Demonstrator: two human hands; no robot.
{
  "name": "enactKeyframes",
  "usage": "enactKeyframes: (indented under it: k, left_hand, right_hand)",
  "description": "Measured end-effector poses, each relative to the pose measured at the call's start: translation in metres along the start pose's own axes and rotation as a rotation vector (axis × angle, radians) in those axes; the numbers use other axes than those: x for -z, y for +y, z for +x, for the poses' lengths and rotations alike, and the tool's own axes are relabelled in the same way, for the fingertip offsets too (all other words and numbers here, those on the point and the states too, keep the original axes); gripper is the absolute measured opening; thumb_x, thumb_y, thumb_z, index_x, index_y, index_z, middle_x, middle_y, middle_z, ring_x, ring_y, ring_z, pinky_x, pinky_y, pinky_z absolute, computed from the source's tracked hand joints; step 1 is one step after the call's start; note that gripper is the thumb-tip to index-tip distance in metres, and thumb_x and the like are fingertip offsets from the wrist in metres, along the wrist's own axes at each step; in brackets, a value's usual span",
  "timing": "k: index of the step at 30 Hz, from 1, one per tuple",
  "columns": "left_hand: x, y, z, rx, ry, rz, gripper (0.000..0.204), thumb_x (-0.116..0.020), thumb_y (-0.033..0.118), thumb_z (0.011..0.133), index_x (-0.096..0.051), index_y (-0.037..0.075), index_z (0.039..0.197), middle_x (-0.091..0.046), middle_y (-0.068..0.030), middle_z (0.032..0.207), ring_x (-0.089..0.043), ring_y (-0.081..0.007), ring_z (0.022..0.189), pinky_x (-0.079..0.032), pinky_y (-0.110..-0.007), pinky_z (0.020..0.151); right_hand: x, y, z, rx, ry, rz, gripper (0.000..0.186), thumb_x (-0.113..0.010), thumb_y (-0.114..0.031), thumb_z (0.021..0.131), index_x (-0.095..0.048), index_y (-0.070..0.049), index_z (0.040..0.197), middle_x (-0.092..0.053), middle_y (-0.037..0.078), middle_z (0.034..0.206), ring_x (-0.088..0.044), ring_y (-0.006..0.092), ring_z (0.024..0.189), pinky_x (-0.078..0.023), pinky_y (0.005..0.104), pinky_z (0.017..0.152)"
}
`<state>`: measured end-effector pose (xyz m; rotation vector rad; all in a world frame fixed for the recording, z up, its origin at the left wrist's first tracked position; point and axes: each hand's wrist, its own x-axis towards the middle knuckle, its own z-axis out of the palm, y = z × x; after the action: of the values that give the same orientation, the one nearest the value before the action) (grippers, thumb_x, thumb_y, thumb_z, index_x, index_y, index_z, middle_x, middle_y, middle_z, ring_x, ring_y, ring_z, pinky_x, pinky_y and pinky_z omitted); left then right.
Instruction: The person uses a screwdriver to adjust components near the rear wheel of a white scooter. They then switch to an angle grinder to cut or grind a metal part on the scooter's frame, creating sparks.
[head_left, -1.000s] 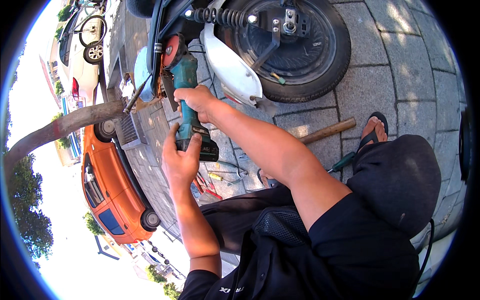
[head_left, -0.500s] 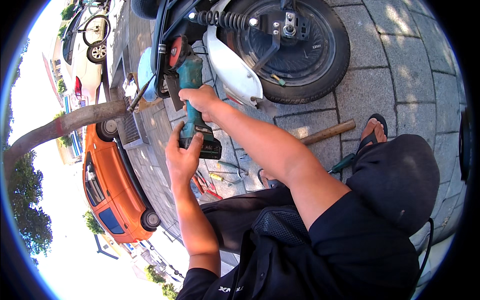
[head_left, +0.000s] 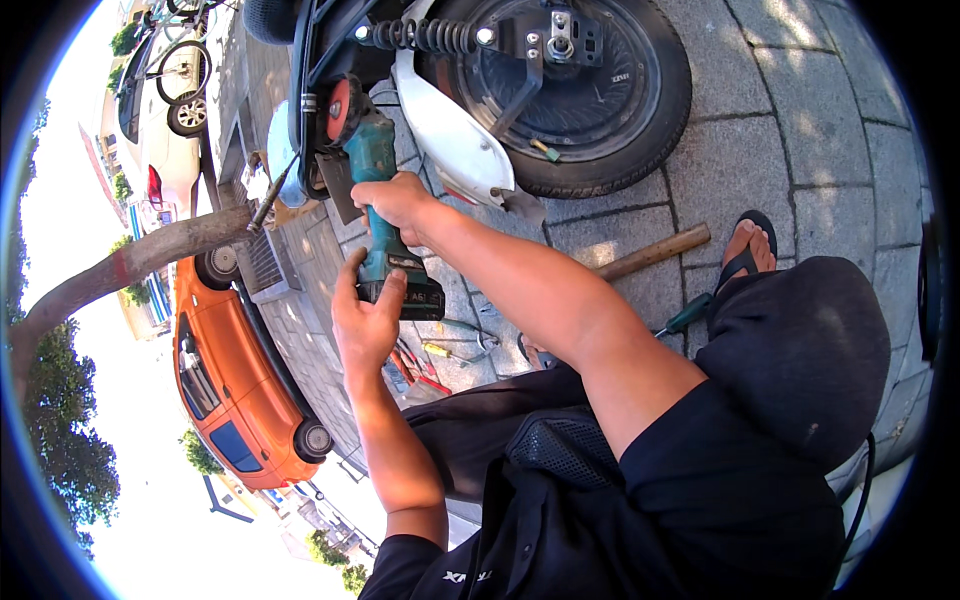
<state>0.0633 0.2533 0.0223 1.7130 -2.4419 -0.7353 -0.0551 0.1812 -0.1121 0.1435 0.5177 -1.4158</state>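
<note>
A teal cordless angle grinder (head_left: 372,155) with a red disc (head_left: 340,108) is held between both my hands. My right hand (head_left: 398,207) wraps round the middle of its body. Lower down, my left hand (head_left: 368,318) grips the rear end by the black battery (head_left: 415,299), thumb pressed on top. The disc end sits beside the dark frame of a two-wheeler (head_left: 307,70); whether it touches the frame, I cannot tell. To the right of the grinder is a white curved fender (head_left: 455,135), next to the rear wheel (head_left: 585,115).
A coil spring shock (head_left: 420,36) runs above the fender. On the paving lie a wooden stick (head_left: 655,250), a green-handled tool (head_left: 688,313), a yellow-handled screwdriver (head_left: 440,351) and red-handled pliers (head_left: 420,372). A tree trunk (head_left: 130,255) and an orange car (head_left: 235,385) are at left.
The view has shifted slightly, so the wheel and fender appear a little further left and up. Both my hands keep their hold on the angle grinder.
</note>
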Motion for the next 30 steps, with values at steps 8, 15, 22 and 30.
enactKeyframes:
  k: [8,15,22,30]
  left_hand:
    - [0.0,0.004,-0.009,0.047,-0.268,-0.187,0.061,-0.077,0.013,0.096,-0.046,-0.007,0.145,-0.068,-0.0132,0.115,-0.065,-0.0168,0.104,-0.056,-0.031,0.09]
    - [-0.007,0.017,-0.015,0.087,-0.266,-0.279,0.057,-0.077,0.007,0.092,-0.048,-0.008,0.14,-0.07,-0.0126,0.11,-0.067,-0.015,0.098,-0.057,-0.031,0.09]
    - [-0.01,0.032,-0.021,0.13,-0.237,-0.258,0.058,-0.076,0.008,0.094,-0.048,-0.008,0.143,-0.07,-0.0109,0.11,-0.067,-0.0156,0.096,-0.056,-0.031,0.087]
    - [-0.014,0.033,-0.019,0.154,-0.165,-0.293,0.061,-0.076,0.01,0.095,-0.048,-0.009,0.146,-0.071,-0.012,0.111,-0.068,-0.0157,0.097,-0.057,-0.031,0.087]
  right_hand:
    - [0.015,0.009,-0.015,0.026,0.037,-0.12,0.017,-0.078,-0.015,0.078,-0.068,-0.002,0.077,-0.066,0.009,0.073,-0.063,0.0195,0.061,-0.053,0.0383,0.057]
    - [0.021,-0.002,-0.036,-0.004,0.039,-0.141,0.018,-0.079,-0.016,0.077,-0.069,-0.002,0.078,-0.068,0.01,0.074,-0.064,0.0201,0.06,-0.053,0.039,0.056]
    - [0.02,-0.011,-0.044,-0.017,0.035,-0.153,0.019,-0.079,-0.016,0.077,-0.072,0.0,0.082,-0.069,0.011,0.076,-0.067,0.021,0.062,-0.055,0.0391,0.058]
    - [0.019,-0.012,-0.029,-0.048,0.009,-0.126,0.015,-0.077,-0.011,0.079,-0.063,-0.005,0.076,-0.062,0.007,0.069,-0.062,0.0191,0.055,-0.051,0.0377,0.051]
